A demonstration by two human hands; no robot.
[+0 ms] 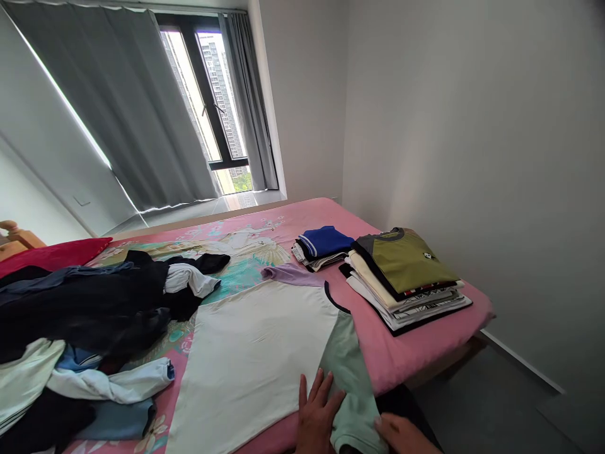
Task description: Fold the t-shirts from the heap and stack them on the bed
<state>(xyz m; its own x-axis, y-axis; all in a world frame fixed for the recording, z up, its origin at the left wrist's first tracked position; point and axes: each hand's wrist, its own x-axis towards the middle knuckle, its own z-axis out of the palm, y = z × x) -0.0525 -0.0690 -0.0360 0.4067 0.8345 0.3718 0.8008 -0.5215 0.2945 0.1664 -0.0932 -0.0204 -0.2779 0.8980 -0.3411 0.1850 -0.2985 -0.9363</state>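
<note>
A white T-shirt [255, 340] lies spread flat on the bed, with its dark-trimmed collar toward the right. One sleeve is pale green and near me; the far one is lilac. My left hand [317, 413] rests on the shirt where the white body meets the green sleeve, palm down and fingers spread. At the outer edge of that green sleeve is my right hand [401, 434], its fingers closed on the fabric near the cuff. The lower part of each hand is cut off by the frame.
A pink patterned bedsheet [312, 217] covers the bed. Folded clothes form a tall stack [411, 265] at right and a smaller stack [326, 243] beside it. Loose clothes [85, 309] are heaped at left, near a red pillow [61, 253]. Grey curtains [108, 94] partly cover the window.
</note>
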